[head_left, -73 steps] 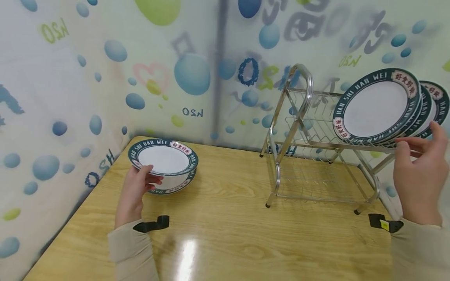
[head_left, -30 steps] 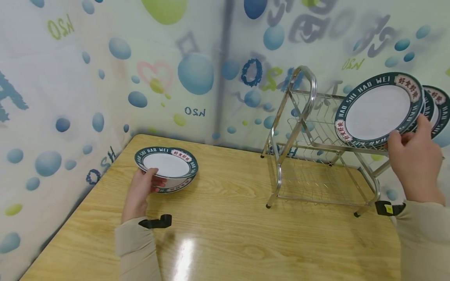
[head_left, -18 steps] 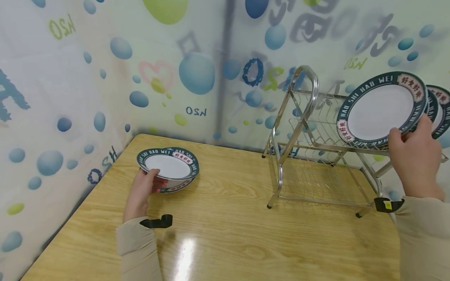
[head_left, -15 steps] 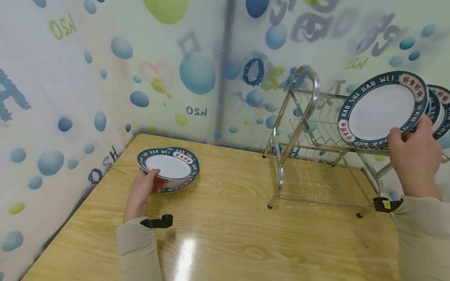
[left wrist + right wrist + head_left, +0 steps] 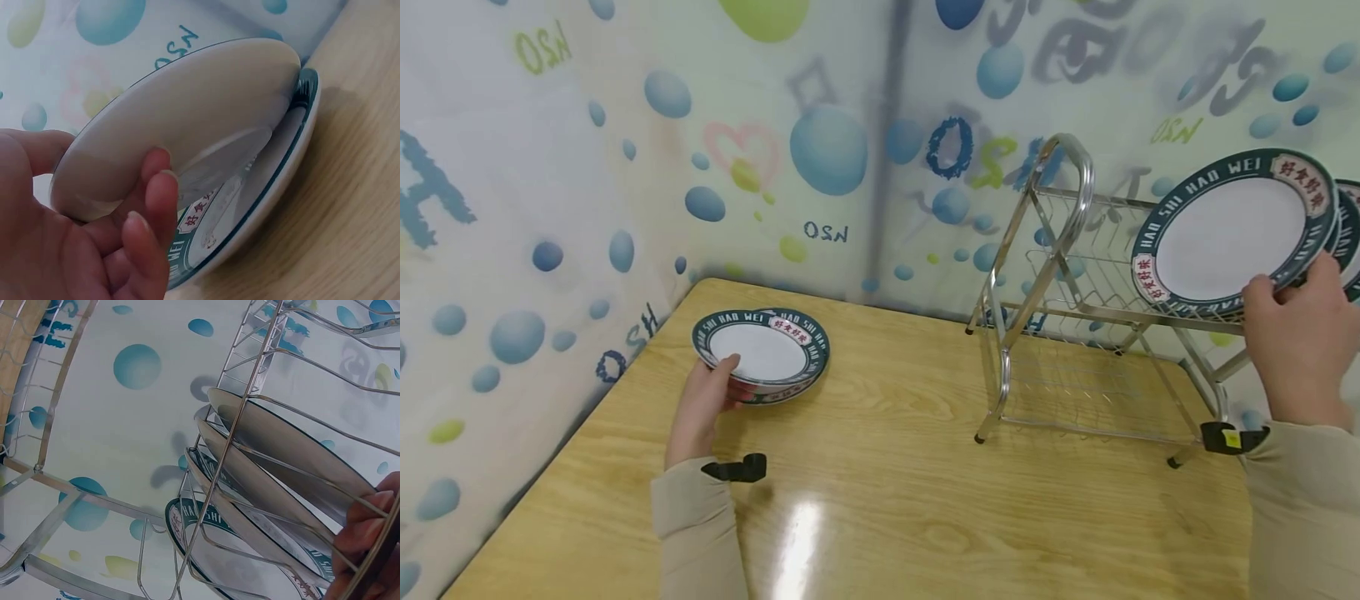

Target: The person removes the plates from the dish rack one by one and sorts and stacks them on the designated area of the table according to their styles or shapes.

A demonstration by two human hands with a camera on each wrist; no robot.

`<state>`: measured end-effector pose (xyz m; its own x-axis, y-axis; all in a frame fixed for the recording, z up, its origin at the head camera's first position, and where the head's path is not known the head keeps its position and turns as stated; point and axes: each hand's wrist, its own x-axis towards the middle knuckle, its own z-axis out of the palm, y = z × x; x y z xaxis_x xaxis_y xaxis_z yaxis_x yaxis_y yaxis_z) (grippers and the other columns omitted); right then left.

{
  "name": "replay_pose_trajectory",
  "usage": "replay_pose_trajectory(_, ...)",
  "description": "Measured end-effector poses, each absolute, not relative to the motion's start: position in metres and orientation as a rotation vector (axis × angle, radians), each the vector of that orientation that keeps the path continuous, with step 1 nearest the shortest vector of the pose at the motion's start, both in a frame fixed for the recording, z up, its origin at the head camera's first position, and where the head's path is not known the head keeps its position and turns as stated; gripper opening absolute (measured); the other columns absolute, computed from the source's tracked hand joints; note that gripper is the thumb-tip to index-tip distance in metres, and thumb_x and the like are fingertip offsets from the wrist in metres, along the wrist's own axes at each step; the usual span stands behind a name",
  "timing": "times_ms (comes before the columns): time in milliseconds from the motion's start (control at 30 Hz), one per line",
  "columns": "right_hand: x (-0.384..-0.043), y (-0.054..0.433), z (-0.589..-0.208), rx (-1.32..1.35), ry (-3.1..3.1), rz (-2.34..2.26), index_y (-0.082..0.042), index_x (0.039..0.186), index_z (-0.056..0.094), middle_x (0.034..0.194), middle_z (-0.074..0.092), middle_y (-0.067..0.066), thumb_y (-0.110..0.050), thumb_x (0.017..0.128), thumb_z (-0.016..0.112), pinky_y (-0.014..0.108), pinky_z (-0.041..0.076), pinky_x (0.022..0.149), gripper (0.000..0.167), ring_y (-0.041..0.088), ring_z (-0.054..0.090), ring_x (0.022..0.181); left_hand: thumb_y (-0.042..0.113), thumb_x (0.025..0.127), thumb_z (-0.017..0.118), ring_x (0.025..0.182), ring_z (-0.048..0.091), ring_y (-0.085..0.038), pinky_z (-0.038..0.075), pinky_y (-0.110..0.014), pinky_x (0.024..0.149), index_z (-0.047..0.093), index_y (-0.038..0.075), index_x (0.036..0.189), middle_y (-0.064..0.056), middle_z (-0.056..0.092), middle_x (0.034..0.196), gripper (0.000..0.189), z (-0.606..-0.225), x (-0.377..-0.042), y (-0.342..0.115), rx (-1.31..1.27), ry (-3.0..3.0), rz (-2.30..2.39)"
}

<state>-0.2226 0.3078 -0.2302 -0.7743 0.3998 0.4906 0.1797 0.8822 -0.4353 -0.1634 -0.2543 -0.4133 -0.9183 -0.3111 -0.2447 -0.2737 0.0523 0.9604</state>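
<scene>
In the head view, my left hand point(image 5: 702, 404) holds the near-left rim of a white plate point(image 5: 752, 352) with a dark green lettered border, thumb on top and fingers below. This plate tilts over a matching lower plate point(image 5: 275, 181) on the table, and their far rims meet or nearly meet in the left wrist view. At the right, my right hand point(image 5: 1300, 346) pinches the lower right rim of the front plate point(image 5: 1228, 237), which leans in the upper tier of a metal dish rack point(image 5: 1043, 275). Its fingers point(image 5: 362, 528) show partly behind the rack wires.
More matching plates point(image 5: 1351, 242) stand behind the front one, partly cut off by the head view's edge. The rack's lower wire shelf point(image 5: 1075, 387) sits over the wooden table point(image 5: 887, 500). A patterned wall covering point(image 5: 917, 242) closes the back and left.
My right hand has closed in from beside the plates and taken hold of the front plate's rim. The left plate has come down a little over the lower one. The head view has shifted slightly.
</scene>
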Motion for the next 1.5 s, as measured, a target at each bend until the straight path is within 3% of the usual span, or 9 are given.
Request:
replay_pose_trajectory(167,-0.221,0.309,-0.229,-0.439,-2.455,0.51,-0.005,0.137,0.026,0.109,0.055,0.027,-0.025,0.09,0.03,0.022,0.026,0.042,0.051,0.023,0.044,0.057,0.04,0.094,0.035,0.071,0.06,-0.021,0.044,-0.031,0.064,0.034,0.004,0.128,-0.004,0.06,0.08,0.049,-0.414,-0.164,-0.254,0.678,-2.315,-1.98)
replay_pose_trajectory(333,-0.22,0.309,-0.229,-0.434,-2.441,0.532,-0.003,0.135,0.027,0.114,0.052,0.025,-0.022,0.088,0.03,0.027,0.027,0.051,0.051,0.03,0.046,0.072,0.041,0.094,0.034,0.067,0.059,-0.02,0.043,-0.032,0.065,0.029,0.005,0.132,-0.009,0.058,0.089,0.053,-0.413,-0.166,-0.256,0.714,-2.361,-1.938)
replay_pose_trajectory(500,-0.22,0.309,-0.229,-0.417,-2.462,0.573,-0.005,0.139,0.022,0.129,0.042,0.023,-0.02,0.088,0.03,0.045,0.041,0.074,0.054,0.038,0.046,0.098,0.038,0.094,0.034,0.064,0.06,-0.021,0.046,-0.033,0.064,0.031,0.0,0.129,-0.014,0.056,0.092,0.052,-0.413,-0.169,-0.259,0.72,-2.382,-1.899)
replay_pose_trajectory(633,-0.219,0.309,-0.229,-0.428,-2.476,0.611,-0.008,0.141,0.02,0.135,0.037,0.02,-0.02,0.088,0.031,0.053,0.035,0.09,0.056,0.039,0.043,0.107,0.038,0.094,0.035,0.061,0.059,-0.02,0.048,-0.032,0.062,0.029,0.0,0.131,-0.016,0.053,0.099,0.054,-0.415,-0.17,-0.259,0.75,-2.363,-1.908)
replay_pose_trajectory(900,-0.219,0.31,-0.228,-0.473,-2.487,0.647,-0.006,0.141,0.019,0.137,0.034,0.02,-0.022,0.087,0.03,0.052,0.029,0.094,0.057,0.039,0.037,0.115,0.035,0.093,0.036,0.051,0.056,-0.018,0.047,-0.031,0.054,0.038,-0.002,0.121,-0.014,0.053,0.09,0.047,-0.42,-0.17,-0.26,0.759,-2.412,-1.791)
replay_pose_trajectory(1067,-0.22,0.311,-0.228,-0.503,-2.46,0.678,-0.008,0.142,0.018,0.139,0.031,0.017,-0.022,0.087,0.029,0.049,0.024,0.098,0.057,0.037,0.033,0.12,0.022,0.094,0.032,0.057,0.054,-0.018,0.046,-0.031,0.056,0.03,-0.004,0.127,-0.013,0.05,0.088,0.041,-0.423,-0.169,-0.263,0.722,-2.463,-1.782)
replay_pose_trajectory(1267,-0.219,0.307,-0.23,-0.495,-2.415,0.678,-0.013,0.142,0.018,0.139,0.033,0.014,-0.02,0.088,0.027,0.045,0.024,0.101,0.056,0.033,0.034,0.121,0.018,0.094,0.033,0.053,0.047,-0.017,0.041,-0.03,0.05,0.029,-0.003,0.128,-0.009,0.05,0.07,0.04,-0.429,-0.169,-0.265,0.699,-2.537,-1.696)
replay_pose_trajectory(1400,-0.217,0.306,-0.233,-0.501,-2.359,0.702,-0.02,0.143,0.016,0.139,0.034,0.01,-0.019,0.089,0.025,0.041,0.028,0.099,0.055,0.029,0.036,0.119,0.018,0.094,0.033,0.057,0.047,-0.019,0.04,-0.031,0.053,0.027,-0.003,0.131,-0.009,0.05,0.072,0.043,-0.43,-0.168,-0.263,0.7,-2.57,-1.645)
replay_pose_trajectory(1500,-0.216,0.305,-0.235,-0.491,-2.309,0.729,-0.025,0.142,0.014,0.139,0.033,0.005,-0.019,0.089,0.025,0.036,0.028,0.1,0.055,0.024,0.034,0.12,0.019,0.094,0.033,0.069,0.049,-0.022,0.04,-0.031,0.06,0.021,-0.003,0.136,-0.013,0.05,0.087,0.048,-0.43,-0.167,-0.26,0.738,-2.587,-1.622)
